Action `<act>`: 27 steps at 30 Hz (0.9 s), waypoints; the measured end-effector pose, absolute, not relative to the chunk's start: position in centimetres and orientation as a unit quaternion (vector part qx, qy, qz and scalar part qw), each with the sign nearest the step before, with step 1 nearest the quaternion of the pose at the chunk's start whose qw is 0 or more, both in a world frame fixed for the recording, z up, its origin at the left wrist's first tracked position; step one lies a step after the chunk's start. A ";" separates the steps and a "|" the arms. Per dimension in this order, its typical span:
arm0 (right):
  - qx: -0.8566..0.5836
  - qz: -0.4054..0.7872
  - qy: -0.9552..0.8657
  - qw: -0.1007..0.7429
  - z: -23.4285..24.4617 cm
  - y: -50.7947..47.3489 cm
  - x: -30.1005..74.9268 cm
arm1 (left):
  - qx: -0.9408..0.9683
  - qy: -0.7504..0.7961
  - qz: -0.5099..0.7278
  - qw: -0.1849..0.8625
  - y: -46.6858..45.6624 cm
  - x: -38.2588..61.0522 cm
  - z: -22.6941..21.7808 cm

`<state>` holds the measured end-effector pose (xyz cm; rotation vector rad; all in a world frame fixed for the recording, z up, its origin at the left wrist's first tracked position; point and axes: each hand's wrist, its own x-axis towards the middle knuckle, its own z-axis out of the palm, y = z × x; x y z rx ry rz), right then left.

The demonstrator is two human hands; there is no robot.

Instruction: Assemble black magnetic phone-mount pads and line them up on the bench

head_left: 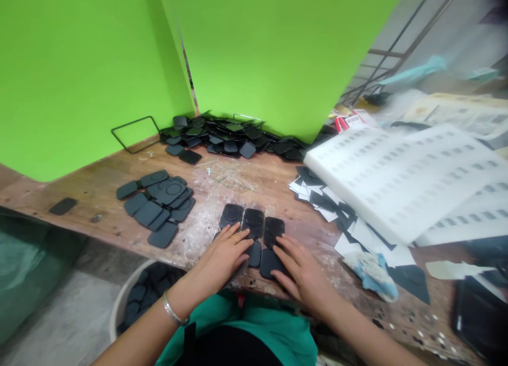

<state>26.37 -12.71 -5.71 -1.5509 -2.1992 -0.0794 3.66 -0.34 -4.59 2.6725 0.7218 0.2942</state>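
Note:
Several black rounded plastic pieces (253,222) lie in rows on the worn wooden table (238,183) right in front of me. My left hand (222,257) rests flat on the left pieces, fingers stretched out, a ring on one finger and a bangle on the wrist. My right hand (301,270) lies flat on the right pieces, fingers extended over a black piece (269,262) at the table's near edge. Neither hand grips anything.
A loose group of black pieces (159,204) lies to the left, a big heap (230,135) at the back by green panels. White slotted foam sheets (400,175) and black-and-white cards (329,202) fill the right. A bucket (138,297) with black pieces stands below.

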 end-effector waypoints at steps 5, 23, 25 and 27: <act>-0.592 -0.020 -0.789 0.163 -6.8 -11.4 26.2 | 0.942 0.258 0.099 0.192 -0.4 3.4 -4.3; -0.699 0.310 -0.464 0.447 -3.5 16.4 26.3 | 0.881 0.306 0.237 0.272 -0.1 0.0 -5.1; -0.695 0.342 -0.425 0.468 -4.1 19.3 25.5 | 0.874 0.320 0.243 0.274 0.0 -0.9 -5.1; -0.691 0.368 -0.388 0.487 -4.3 21.0 24.8 | 0.869 0.332 0.244 0.273 0.1 -1.5 -5.2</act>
